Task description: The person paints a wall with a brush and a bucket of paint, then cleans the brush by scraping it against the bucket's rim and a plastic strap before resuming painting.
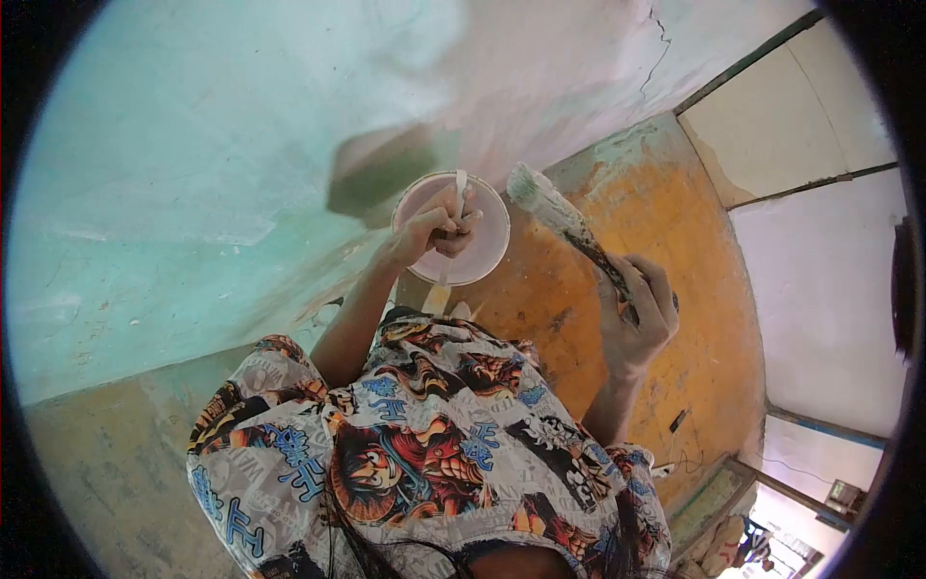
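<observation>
A white paint bucket [493, 237] hangs in front of my shirt, close to the wall. My left hand [439, 230] is closed around its white handle [461, 183], above the open top. The hand hides part of the pale inside. To the right, my right hand [638, 311] grips a wide paintbrush [571, 224] by its dark handle. Its bristles look caked in pale paint and point up and left, toward the wall. The brush is held apart from the bucket.
A pale green and whitish wall [193, 193] rises on the left and ahead, with a crack [660, 50] high up. The worn orange floor [675, 222] spreads to the right. A small dark object [679, 421] and a thin cable lie there, near a doorway [786, 526].
</observation>
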`<act>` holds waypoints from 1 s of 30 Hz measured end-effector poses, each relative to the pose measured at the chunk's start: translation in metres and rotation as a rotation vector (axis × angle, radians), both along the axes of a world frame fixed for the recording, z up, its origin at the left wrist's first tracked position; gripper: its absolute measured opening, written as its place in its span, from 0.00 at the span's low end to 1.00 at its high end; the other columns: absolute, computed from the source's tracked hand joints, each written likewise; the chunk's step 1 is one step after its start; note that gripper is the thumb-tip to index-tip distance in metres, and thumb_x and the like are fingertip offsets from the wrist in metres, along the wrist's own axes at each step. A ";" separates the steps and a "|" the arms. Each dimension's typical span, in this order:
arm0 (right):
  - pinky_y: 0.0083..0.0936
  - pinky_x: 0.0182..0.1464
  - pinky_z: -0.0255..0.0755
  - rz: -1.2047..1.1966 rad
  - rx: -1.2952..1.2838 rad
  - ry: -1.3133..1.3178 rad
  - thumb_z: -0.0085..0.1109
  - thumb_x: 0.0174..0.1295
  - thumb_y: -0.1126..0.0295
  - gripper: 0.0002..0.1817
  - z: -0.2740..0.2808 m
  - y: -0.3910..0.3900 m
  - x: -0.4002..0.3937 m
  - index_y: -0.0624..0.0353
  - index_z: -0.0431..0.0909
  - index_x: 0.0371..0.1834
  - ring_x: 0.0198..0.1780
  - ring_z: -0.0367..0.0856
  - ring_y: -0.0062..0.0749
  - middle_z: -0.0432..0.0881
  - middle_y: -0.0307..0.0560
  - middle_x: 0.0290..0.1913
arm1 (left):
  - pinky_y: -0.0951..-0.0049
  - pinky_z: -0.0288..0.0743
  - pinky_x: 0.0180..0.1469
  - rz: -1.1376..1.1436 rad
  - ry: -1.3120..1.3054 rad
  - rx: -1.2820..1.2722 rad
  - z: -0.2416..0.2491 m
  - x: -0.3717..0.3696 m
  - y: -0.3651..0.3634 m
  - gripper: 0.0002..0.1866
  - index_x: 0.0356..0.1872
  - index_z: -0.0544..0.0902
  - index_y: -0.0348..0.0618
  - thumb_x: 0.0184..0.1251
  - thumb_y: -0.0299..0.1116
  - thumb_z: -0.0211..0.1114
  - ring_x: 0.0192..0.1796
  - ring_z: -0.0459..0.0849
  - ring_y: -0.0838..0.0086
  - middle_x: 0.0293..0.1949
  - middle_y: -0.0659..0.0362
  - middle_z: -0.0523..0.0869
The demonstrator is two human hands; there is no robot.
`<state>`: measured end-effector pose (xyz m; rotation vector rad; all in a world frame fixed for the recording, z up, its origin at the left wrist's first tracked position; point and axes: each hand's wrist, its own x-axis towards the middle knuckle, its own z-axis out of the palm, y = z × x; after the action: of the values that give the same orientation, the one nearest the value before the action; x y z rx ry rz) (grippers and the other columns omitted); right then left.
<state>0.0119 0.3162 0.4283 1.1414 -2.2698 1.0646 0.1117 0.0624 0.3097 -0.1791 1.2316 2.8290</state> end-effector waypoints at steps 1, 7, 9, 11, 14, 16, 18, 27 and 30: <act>0.18 0.30 0.74 -0.003 0.001 0.000 0.70 0.43 0.80 0.15 0.000 0.000 0.000 0.58 0.84 0.37 0.29 0.81 0.26 0.82 0.44 0.38 | 0.79 0.49 0.25 -0.011 0.006 0.003 -0.001 -0.001 -0.001 0.25 0.55 0.63 0.49 0.50 0.31 0.48 0.21 0.58 0.80 0.27 0.66 0.64; 0.18 0.31 0.74 -0.025 0.015 -0.041 0.69 0.44 0.80 0.15 -0.001 0.002 0.003 0.58 0.84 0.38 0.30 0.82 0.26 0.82 0.44 0.38 | 0.80 0.50 0.25 -0.019 -0.005 -0.015 -0.002 -0.001 -0.001 0.26 0.56 0.64 0.48 0.50 0.31 0.49 0.22 0.58 0.81 0.29 0.65 0.65; 0.19 0.32 0.74 -0.030 0.025 -0.026 0.69 0.44 0.80 0.15 -0.001 0.003 0.002 0.58 0.84 0.38 0.31 0.82 0.26 0.82 0.43 0.38 | 0.80 0.50 0.25 -0.017 -0.001 -0.022 -0.002 -0.001 -0.001 0.26 0.55 0.64 0.47 0.49 0.31 0.49 0.22 0.58 0.81 0.29 0.65 0.65; 0.19 0.32 0.74 -0.033 0.023 -0.031 0.70 0.44 0.80 0.15 -0.001 0.003 0.002 0.58 0.84 0.38 0.31 0.81 0.26 0.82 0.43 0.38 | 0.80 0.50 0.25 -0.026 0.020 0.008 -0.005 -0.003 -0.002 0.26 0.55 0.65 0.46 0.50 0.30 0.49 0.22 0.58 0.81 0.29 0.65 0.65; 0.19 0.33 0.74 -0.029 0.014 -0.021 0.70 0.43 0.80 0.15 -0.001 0.004 0.001 0.58 0.84 0.38 0.31 0.81 0.27 0.82 0.44 0.38 | 0.80 0.50 0.25 0.001 -0.019 -0.008 -0.001 -0.003 0.001 0.25 0.55 0.65 0.46 0.50 0.30 0.48 0.22 0.58 0.81 0.29 0.65 0.65; 0.19 0.33 0.74 -0.032 0.018 -0.021 0.70 0.43 0.80 0.15 -0.001 0.004 0.001 0.58 0.84 0.38 0.31 0.81 0.27 0.82 0.44 0.38 | 0.80 0.50 0.25 0.012 -0.039 -0.034 0.003 -0.003 0.002 0.25 0.55 0.65 0.46 0.50 0.29 0.48 0.22 0.58 0.81 0.29 0.65 0.65; 0.19 0.33 0.74 -0.044 0.036 -0.033 0.70 0.44 0.80 0.15 0.000 0.003 0.002 0.58 0.84 0.38 0.31 0.81 0.27 0.82 0.44 0.38 | 0.80 0.50 0.25 0.001 -0.032 -0.052 0.006 -0.004 0.002 0.25 0.54 0.64 0.47 0.50 0.29 0.48 0.21 0.58 0.81 0.29 0.66 0.65; 0.17 0.29 0.73 -0.053 -0.051 -0.191 0.68 0.46 0.81 0.14 -0.046 -0.005 0.009 0.58 0.84 0.38 0.31 0.81 0.26 0.81 0.44 0.38 | 0.80 0.47 0.22 -0.131 0.088 -0.081 -0.011 -0.006 -0.009 0.18 0.47 0.65 0.47 0.51 0.31 0.47 0.20 0.55 0.82 0.26 0.66 0.62; 0.21 0.29 0.74 0.005 0.083 -0.212 0.67 0.50 0.77 0.12 -0.106 -0.006 0.011 0.57 0.83 0.39 0.30 0.81 0.29 0.80 0.42 0.38 | 0.81 0.46 0.21 -0.043 0.077 -0.155 -0.002 -0.005 -0.005 0.19 0.47 0.63 0.46 0.50 0.32 0.47 0.19 0.55 0.82 0.26 0.66 0.62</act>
<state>0.0232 0.3101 0.3224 1.1125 -2.4968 1.1517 0.1067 0.0576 0.3081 -0.0493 1.4526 2.7281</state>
